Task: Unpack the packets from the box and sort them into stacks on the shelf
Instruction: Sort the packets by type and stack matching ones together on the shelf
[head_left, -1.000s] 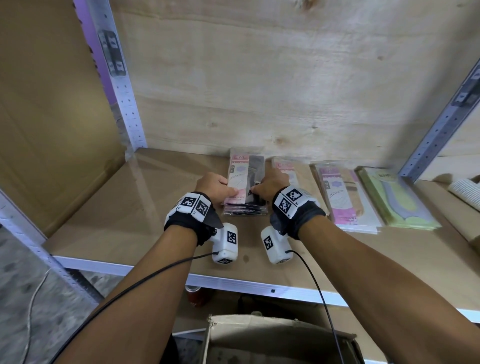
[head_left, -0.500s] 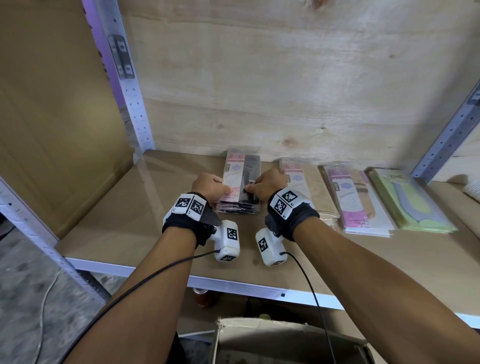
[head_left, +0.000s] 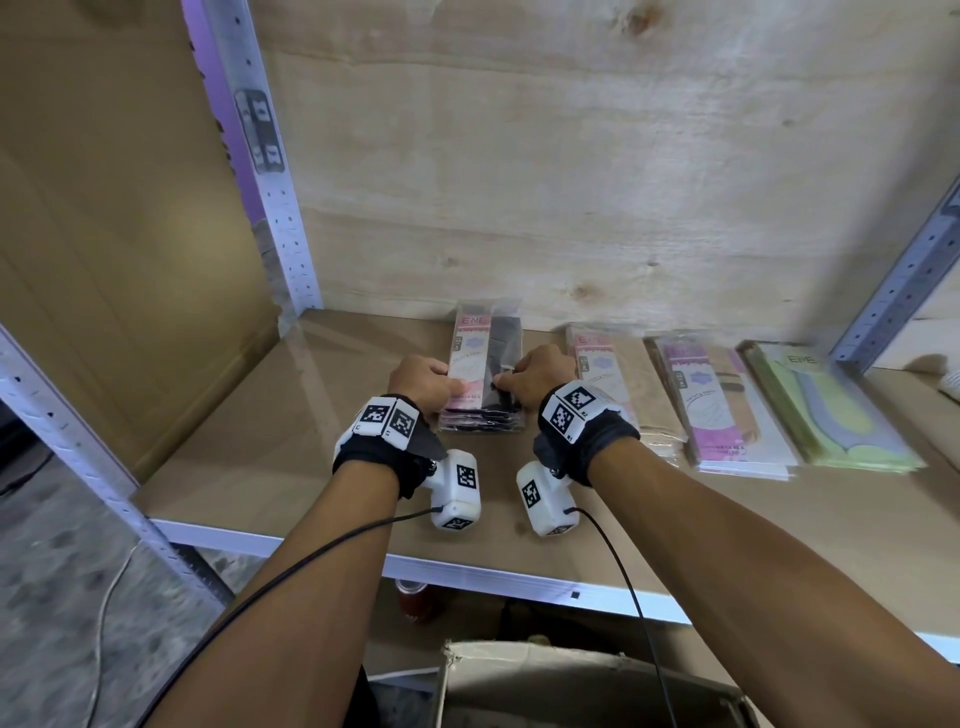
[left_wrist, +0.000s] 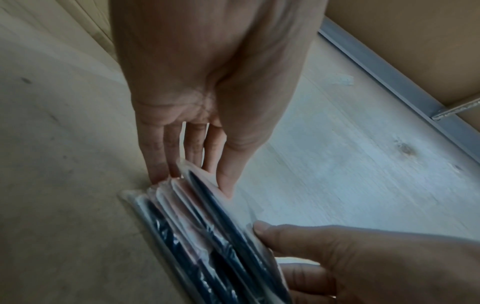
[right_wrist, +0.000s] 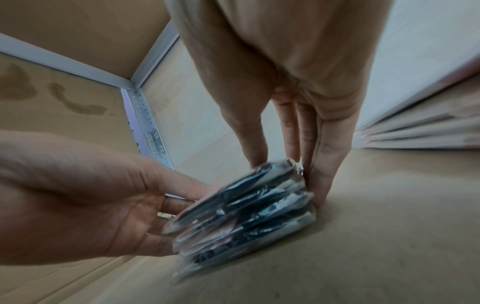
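A stack of black packets (head_left: 483, 374) with pink labels lies on the brown shelf (head_left: 249, 441), near the back board. My left hand (head_left: 426, 376) grips the stack's left side and my right hand (head_left: 535, 371) its right side. Each thumb rests on top. In the left wrist view the left hand (left_wrist: 197, 176) pinches the top packet's edge, fingers down beside the stack (left_wrist: 207, 246). The right hand (left_wrist: 337, 257) shows at the lower right. In the right wrist view my right hand (right_wrist: 285, 162) holds the far side of the packets (right_wrist: 246, 209), and my left hand (right_wrist: 103, 195) holds the near side.
To the right lie stacks of beige packets (head_left: 628, 384), purple-labelled packets (head_left: 722, 410) and green packets (head_left: 826, 410). Perforated metal uprights (head_left: 270, 197) frame the shelf. An open cardboard box (head_left: 571, 680) stands below the shelf's front edge, with a red can (head_left: 413, 603) beside it.
Both hands keep their hold on the black stack. The gap between it and the beige stack looks a little wider than one second ago.
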